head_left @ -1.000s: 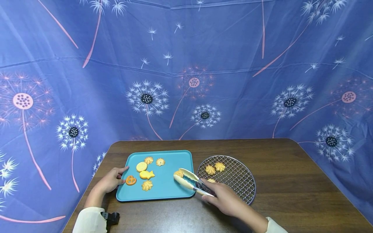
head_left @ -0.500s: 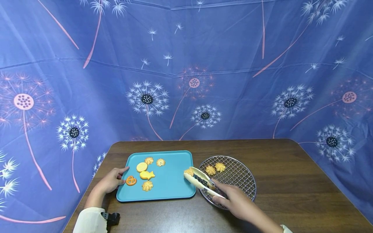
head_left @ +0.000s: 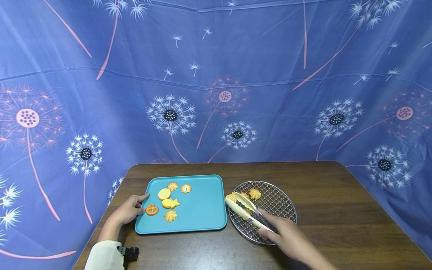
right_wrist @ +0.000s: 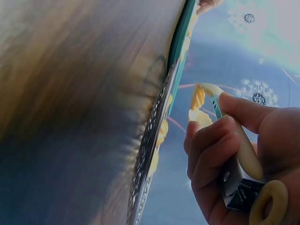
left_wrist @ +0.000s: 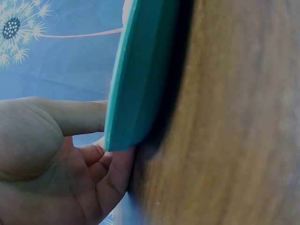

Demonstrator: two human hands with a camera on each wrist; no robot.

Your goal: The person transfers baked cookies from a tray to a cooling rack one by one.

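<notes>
At the tray's left end my left hand (head_left: 126, 210) grips the blue-green tray (head_left: 202, 208), thumb at the rim and fingers tucked beneath in the left wrist view. My right hand (head_left: 285, 233) holds cream-tipped tongs (head_left: 238, 209). Between the tongs' tips is a swirled cookie (head_left: 231, 197), raised above the left edge of a round wire cooling rack (head_left: 278, 207); it shows in the right wrist view too. On the rack lies a ridged cookie (head_left: 255, 194); others beside it are partly hidden by the tongs.
Toward the tray's left side lie a pretzel (head_left: 152, 209), a fish-shaped cookie (head_left: 170, 203), a round yellow cookie (head_left: 164, 194) and several ridged ones. Tray and rack stand side by side on the wooden table (head_left: 344, 217). A dandelion-patterned cloth (head_left: 276, 123) hangs behind.
My right hand has carried the tongs and the swirled cookie rightward, from over the tray to over the rack's left edge. The left hand has stayed at the tray.
</notes>
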